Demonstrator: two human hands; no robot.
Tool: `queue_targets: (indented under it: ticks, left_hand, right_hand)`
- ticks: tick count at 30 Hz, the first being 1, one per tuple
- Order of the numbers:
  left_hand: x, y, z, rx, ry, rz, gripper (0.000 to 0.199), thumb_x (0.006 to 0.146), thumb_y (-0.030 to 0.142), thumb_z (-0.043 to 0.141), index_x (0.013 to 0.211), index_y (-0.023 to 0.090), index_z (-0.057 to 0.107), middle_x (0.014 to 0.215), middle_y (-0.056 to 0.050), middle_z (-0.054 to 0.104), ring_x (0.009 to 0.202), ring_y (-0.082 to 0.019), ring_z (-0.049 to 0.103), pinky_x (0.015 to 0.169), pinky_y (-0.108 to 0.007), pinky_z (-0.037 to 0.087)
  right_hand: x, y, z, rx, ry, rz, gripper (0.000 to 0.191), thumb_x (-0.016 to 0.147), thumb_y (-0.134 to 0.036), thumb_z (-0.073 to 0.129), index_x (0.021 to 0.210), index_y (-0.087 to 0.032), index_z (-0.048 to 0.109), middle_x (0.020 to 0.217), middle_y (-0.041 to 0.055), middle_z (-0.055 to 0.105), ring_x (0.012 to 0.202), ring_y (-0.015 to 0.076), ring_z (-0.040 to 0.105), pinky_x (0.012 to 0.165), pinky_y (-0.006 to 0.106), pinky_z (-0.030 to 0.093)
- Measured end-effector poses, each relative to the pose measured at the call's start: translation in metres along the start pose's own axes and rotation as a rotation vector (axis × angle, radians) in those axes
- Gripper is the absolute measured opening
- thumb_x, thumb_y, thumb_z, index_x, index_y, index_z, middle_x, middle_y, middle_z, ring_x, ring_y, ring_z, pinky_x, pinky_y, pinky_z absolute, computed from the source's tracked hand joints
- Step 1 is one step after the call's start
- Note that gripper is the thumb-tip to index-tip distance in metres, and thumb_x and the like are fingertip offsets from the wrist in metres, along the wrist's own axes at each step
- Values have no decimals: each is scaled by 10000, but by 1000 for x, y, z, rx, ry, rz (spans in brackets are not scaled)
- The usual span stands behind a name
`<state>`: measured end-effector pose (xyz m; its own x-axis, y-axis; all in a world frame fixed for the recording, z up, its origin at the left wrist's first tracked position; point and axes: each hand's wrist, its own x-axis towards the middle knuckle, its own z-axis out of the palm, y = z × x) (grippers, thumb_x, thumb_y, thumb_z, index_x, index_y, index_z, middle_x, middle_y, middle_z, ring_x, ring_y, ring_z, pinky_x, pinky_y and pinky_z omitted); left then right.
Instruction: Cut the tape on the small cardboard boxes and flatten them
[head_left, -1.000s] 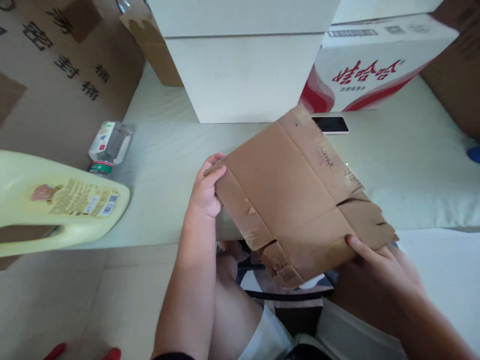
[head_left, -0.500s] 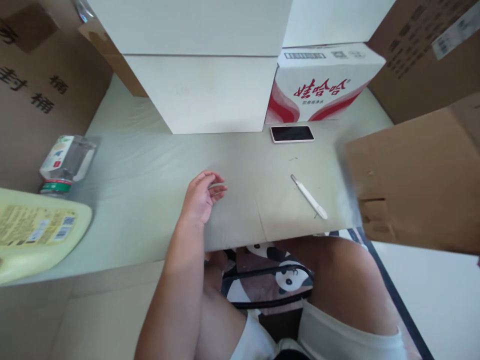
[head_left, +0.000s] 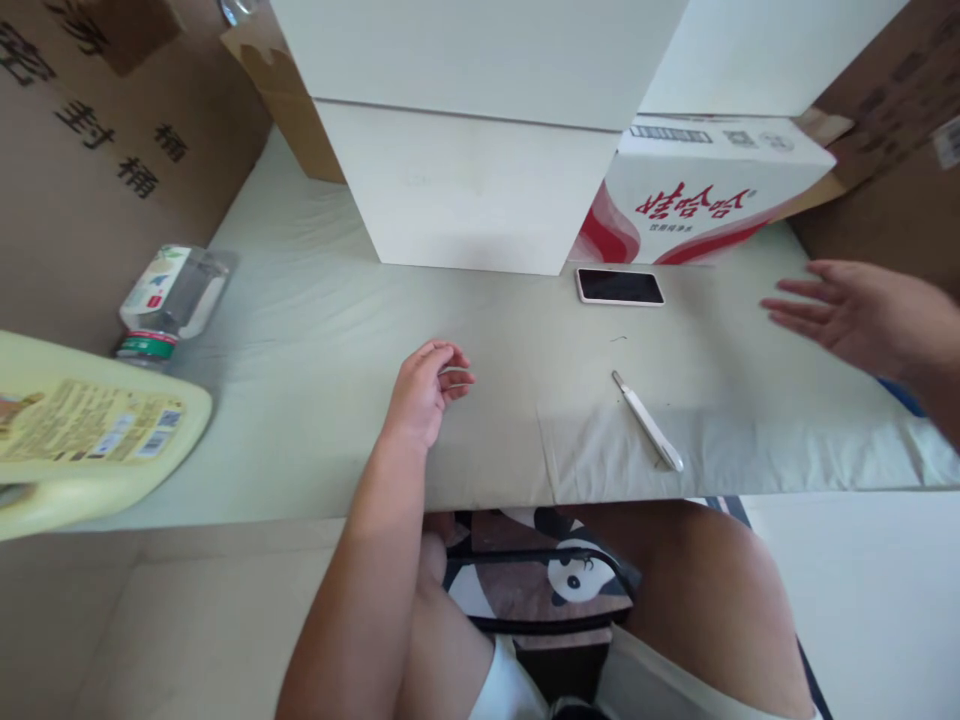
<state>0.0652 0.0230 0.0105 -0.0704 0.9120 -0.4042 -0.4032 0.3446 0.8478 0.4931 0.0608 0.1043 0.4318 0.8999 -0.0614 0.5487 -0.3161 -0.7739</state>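
Note:
My left hand (head_left: 435, 392) rests on the pale green cloth (head_left: 300, 400) with its fingers loosely curled and apart, holding nothing. At the right, my right hand (head_left: 862, 310) hovers above the cloth, fingers stretched out and empty. Between the hands lies a slim white tool (head_left: 646, 420) with a narrow grey tip, like a craft knife. Behind it is a phone (head_left: 620, 287), dark screen up. A short dark thread (head_left: 618, 338) lies between phone and tool. Part of a blue thing (head_left: 902, 396) shows beneath my right forearm.
White boxes (head_left: 480, 190) and a red-and-white carton (head_left: 697, 190) stand at the back. A clear bottle (head_left: 176, 295) and a pale yellow jug (head_left: 97, 440) lie at the left, beside a brown carton (head_left: 127, 130). Another brown carton (head_left: 892, 190) stands at the far right.
The brown cardboard box at the right front is gone from its place, and my right hand has come into view there. The view has shifted; my left hand keeps its pose.

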Motion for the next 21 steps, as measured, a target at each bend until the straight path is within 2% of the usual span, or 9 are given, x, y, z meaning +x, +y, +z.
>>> queue_targets:
  ticks: [3, 5, 9, 14, 18, 21]
  left_hand:
    - [-4, 4, -8, -95, -4, 29, 190, 803, 390, 601, 745, 210, 584, 691, 6, 622, 546, -105, 603, 525, -224, 455]
    - [-9, 7, -14, -182, -11, 58, 268, 849, 455, 533, 739, 215, 577, 680, 1, 613, 551, -118, 594, 556, -249, 461]
    - [-20, 17, -36, -272, -15, 55, 313, 885, 439, 465, 726, 206, 599, 669, -2, 616, 547, -113, 569, 578, -253, 435]
    - [-27, 32, -78, -386, 75, 88, 314, 894, 399, 472, 716, 183, 617, 661, -7, 618, 559, -106, 558, 611, -248, 421]
    - [-21, 39, -100, -497, 167, 108, 301, 890, 376, 470, 709, 176, 603, 654, -11, 594, 571, -105, 546, 609, -239, 413]
    - [-12, 39, -104, -615, 174, 111, 325, 903, 382, 437, 667, 188, 545, 540, 21, 458, 483, -97, 429, 540, -231, 339]
  right_hand:
    - [-27, -13, 48, 268, -136, 131, 159, 935, -231, 557, 1073, -197, 629, 1335, 221, 638, 912, 207, 750, 888, 410, 570]
    - [-41, -26, 76, 326, -244, 150, 107, 915, -225, 587, 993, -216, 659, 1319, 164, 665, 920, 204, 749, 900, 398, 573]
    - [-56, -66, 138, 213, -431, 30, 132, 890, -232, 618, 980, -242, 713, 1303, 100, 691, 924, 173, 745, 842, 307, 599]
    - [-70, -126, 232, 90, -622, -132, 155, 851, -229, 693, 992, -239, 755, 1219, 71, 705, 929, 161, 747, 798, 234, 611]
    - [-82, -166, 305, 39, -741, -318, 190, 851, -273, 711, 1028, -222, 756, 1063, 75, 734, 903, 193, 744, 808, 332, 649]
    - [-86, -206, 363, 21, -747, -451, 182, 838, -220, 711, 1016, -209, 745, 946, 61, 732, 850, 195, 732, 795, 387, 657]
